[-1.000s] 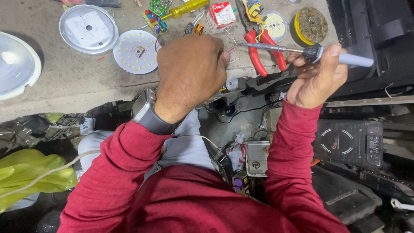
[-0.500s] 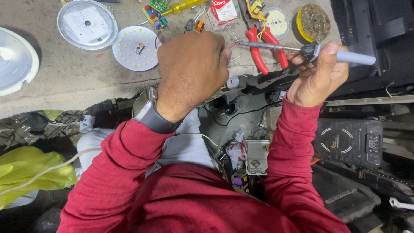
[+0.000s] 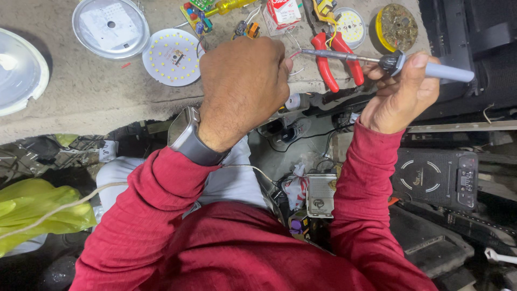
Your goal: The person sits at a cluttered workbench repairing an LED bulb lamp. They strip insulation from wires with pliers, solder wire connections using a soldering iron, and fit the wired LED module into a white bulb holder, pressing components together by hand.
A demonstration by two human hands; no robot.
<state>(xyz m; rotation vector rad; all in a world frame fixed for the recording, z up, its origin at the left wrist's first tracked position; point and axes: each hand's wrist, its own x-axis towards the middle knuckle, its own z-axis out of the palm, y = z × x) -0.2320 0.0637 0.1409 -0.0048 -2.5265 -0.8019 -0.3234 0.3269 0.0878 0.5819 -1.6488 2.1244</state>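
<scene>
My right hand [image 3: 401, 94] grips a soldering iron [image 3: 425, 67] by its grey handle, the metal tip pointing left toward my left hand. My left hand [image 3: 245, 89] is closed in a fist over something small with a thin red wire showing at its fingers; the item itself is hidden. A grey watch [image 3: 186, 134] sits on the left wrist. Both arms wear red sleeves. The iron's tip nearly touches the left fingertips above the edge of the worn workbench [image 3: 81, 102].
On the bench lie a round white LED board [image 3: 172, 56], a metal lamp base [image 3: 110, 27], a white dome cover [image 3: 16, 70], red-handled pliers [image 3: 336, 59], a yellow screwdriver [image 3: 229, 6], small circuit boards and two more round discs. A black speaker [image 3: 436, 175] sits lower right, a yellow bag [image 3: 32, 213] lower left.
Both hands hold nearly the same pose. The iron's tip has crept slightly closer to the left fingers, and the view has shifted a little.
</scene>
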